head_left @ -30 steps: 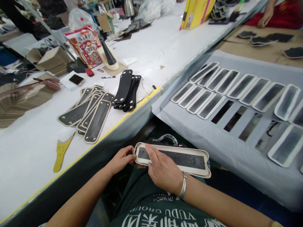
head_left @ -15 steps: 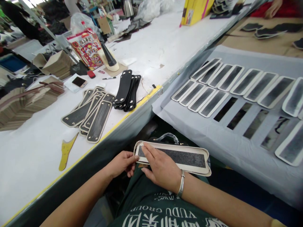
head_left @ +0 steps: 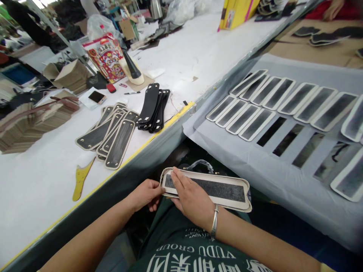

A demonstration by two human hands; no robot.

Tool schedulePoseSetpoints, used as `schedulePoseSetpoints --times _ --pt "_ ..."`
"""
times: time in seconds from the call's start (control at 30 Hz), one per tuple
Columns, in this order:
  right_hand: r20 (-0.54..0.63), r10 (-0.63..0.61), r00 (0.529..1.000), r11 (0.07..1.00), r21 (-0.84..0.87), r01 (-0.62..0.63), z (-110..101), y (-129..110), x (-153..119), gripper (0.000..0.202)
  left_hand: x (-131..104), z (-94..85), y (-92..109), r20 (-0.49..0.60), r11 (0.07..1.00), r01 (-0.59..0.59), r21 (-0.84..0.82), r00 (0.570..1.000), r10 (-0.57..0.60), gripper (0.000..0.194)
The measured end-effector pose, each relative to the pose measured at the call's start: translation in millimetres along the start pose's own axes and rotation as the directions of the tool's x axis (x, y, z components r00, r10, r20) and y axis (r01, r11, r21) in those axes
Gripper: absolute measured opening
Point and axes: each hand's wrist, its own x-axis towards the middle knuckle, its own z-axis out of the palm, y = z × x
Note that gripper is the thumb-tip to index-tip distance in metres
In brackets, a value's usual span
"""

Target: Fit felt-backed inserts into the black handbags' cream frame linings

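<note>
A long cream panel point(head_left: 224, 189) with a dark grey strip along its middle lies across my lap, ringed by a raised cream rim. My left hand point(head_left: 149, 195) pinches that rim at its left end between thumb and fingers. Flat over the left part of the strip rests my right hand point(head_left: 193, 198), its fingers stretched out and side by side. Just behind the rim is a curved handle point(head_left: 202, 164) wrapped in clear plastic. What lies beneath the panel is mostly hidden.
On the white table point(head_left: 181, 60) are grey panels with studs point(head_left: 119, 145), black straps point(head_left: 150, 105), a yellow template point(head_left: 81, 179) and a phone point(head_left: 96, 97). Rows of cream-edged panels point(head_left: 256, 126) cover the grey sheet at right. Another person's hand point(head_left: 334, 9) shows top right.
My right hand has shifted slightly, and its thumb now sits closer to the panel's lower edge. The left hand keeps its pinch. The whole view has moved a little.
</note>
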Motion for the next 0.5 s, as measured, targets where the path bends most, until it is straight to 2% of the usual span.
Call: schedulePoseSetpoints --times 0.07,0.13,0.27,0.3,0.4,0.5 --pt "0.002 0.008 1.000 1.000 0.001 -0.008 -1 0 0 0.068 1 -0.5 4 -0.037 0.993 -0.051 0.104 0.998 0.055 0.033" --pt "-0.003 0.008 1.000 1.000 0.003 -0.008 -1 1 1 0.067 1 -2.5 8 -0.092 0.963 -0.166 0.212 0.978 0.189 0.029" --pt "-0.027 -0.003 1.000 1.000 -0.002 0.003 -1 1 1 0.062 2 -5.1 9 -0.154 0.814 -0.402 0.419 0.852 0.500 0.027" --pt "-0.026 -0.002 1.000 1.000 -0.005 0.002 -1 1 1 0.062 1 -4.7 8 -0.158 0.796 -0.426 0.430 0.833 0.531 0.027" --pt "-0.015 0.004 1.000 1.000 -0.007 -0.004 -2 1 1 0.064 -1 -1.1 0 -0.217 0.823 -0.436 0.364 0.820 0.530 0.030" --pt "-0.018 0.005 1.000 1.000 0.001 -0.005 -2 0 1 0.065 -2 4.6 -8 -0.311 0.862 -0.451 0.230 0.805 0.505 0.028"
